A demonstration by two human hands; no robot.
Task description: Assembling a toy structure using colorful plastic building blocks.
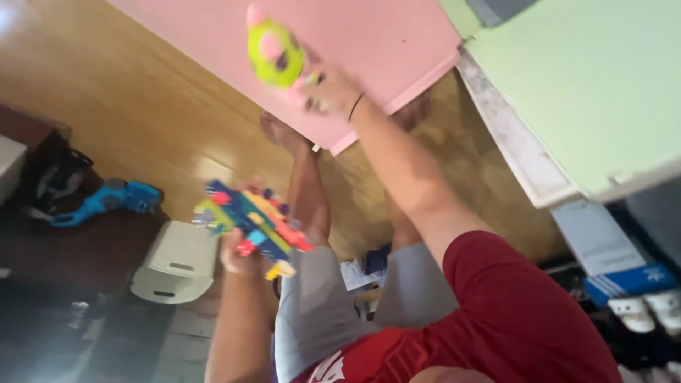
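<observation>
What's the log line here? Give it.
left hand: holds multicoloured block build | right hand: grips yellow-green ring over pink mat

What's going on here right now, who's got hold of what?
A person in a red shirt and grey shorts sits on a wooden floor. The left hand holds a multicoloured build of toy blocks above the legs. The right hand is stretched out over a pink mat, holding a yellow-green ring-shaped piece. A blue toy and a white bin lie off to the side. The picture is blurred.
</observation>
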